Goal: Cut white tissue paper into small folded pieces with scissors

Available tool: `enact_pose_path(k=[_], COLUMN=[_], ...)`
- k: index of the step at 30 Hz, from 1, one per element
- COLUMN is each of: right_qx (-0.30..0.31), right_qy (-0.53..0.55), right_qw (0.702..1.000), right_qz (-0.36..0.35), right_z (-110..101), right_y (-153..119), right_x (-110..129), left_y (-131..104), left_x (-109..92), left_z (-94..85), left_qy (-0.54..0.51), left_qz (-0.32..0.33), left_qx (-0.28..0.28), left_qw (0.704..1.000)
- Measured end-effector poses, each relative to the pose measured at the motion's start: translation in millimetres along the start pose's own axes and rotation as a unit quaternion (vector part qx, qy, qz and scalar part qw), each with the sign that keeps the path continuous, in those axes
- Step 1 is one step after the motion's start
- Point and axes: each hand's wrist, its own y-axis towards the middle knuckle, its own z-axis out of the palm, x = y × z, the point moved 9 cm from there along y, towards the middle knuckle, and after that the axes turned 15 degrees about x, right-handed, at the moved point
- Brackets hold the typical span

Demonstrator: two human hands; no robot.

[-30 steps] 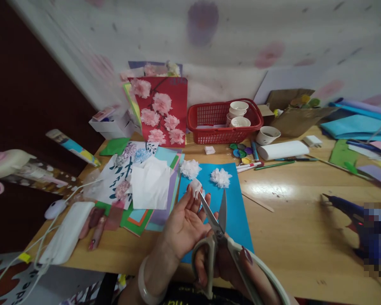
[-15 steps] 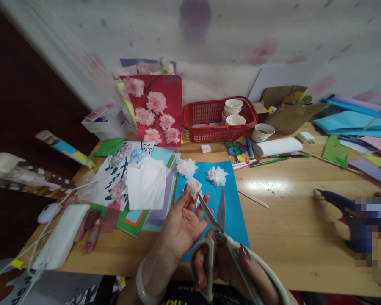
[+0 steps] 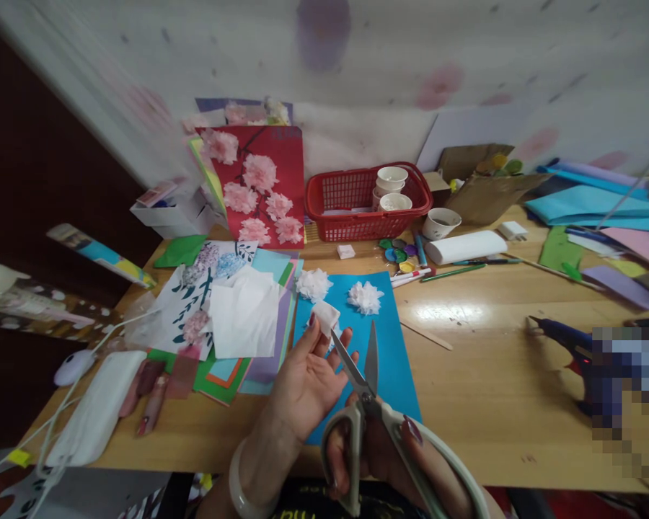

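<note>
Between thumb and fingers, my left hand (image 3: 308, 382) pinches a small folded piece of white tissue (image 3: 325, 316), palm turned up. My right hand (image 3: 378, 450) is wrapped round the handles of white-handled scissors (image 3: 368, 396). Their blades are spread, and one tip is close to the tissue's lower edge. Both hands are over a blue sheet (image 3: 394, 360). Two white tissue flowers lie at its top, one at the left corner (image 3: 314, 285) and one further right (image 3: 365, 297). Something white is partly hidden behind my left fingers.
A red basket (image 3: 335, 229) with paper cups stands behind, beside a red card (image 3: 286, 158) with pink flowers. White tissue sheets (image 3: 246, 317) lie on coloured papers at left. Paint pots, pens, a white roll (image 3: 468, 246) and a glue gun (image 3: 567, 342) are at right.
The whole view has shifted slightly, so the table things appear a little further left. Both hands keep their grips, and the scissor blades look slightly less spread.
</note>
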Motion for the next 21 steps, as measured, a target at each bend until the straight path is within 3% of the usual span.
enact_pose_path(k=[12, 16, 21], right_qx=[-0.010, 0.000, 0.003], right_qy=[-0.063, -0.070, -0.068], right_qw=[0.997, 0.997, 0.998], right_qz=[0.043, 0.034, -0.005], right_z=[-2.7, -4.0, -1.1], right_y=[-5.5, -8.0, -5.3], right_x=[5.3, 9.4, 18.9], left_y=[-2.0, -1.6, -2.2], left_x=[-2.8, -12.5, -25.1], left_z=[7.1, 13.3, 14.0], left_qy=[0.077, 0.153, 0.234], left_qz=[0.016, 0.075, 0.143], left_qx=[0.025, 0.059, 0.058], left_qw=[0.997, 0.984, 0.960])
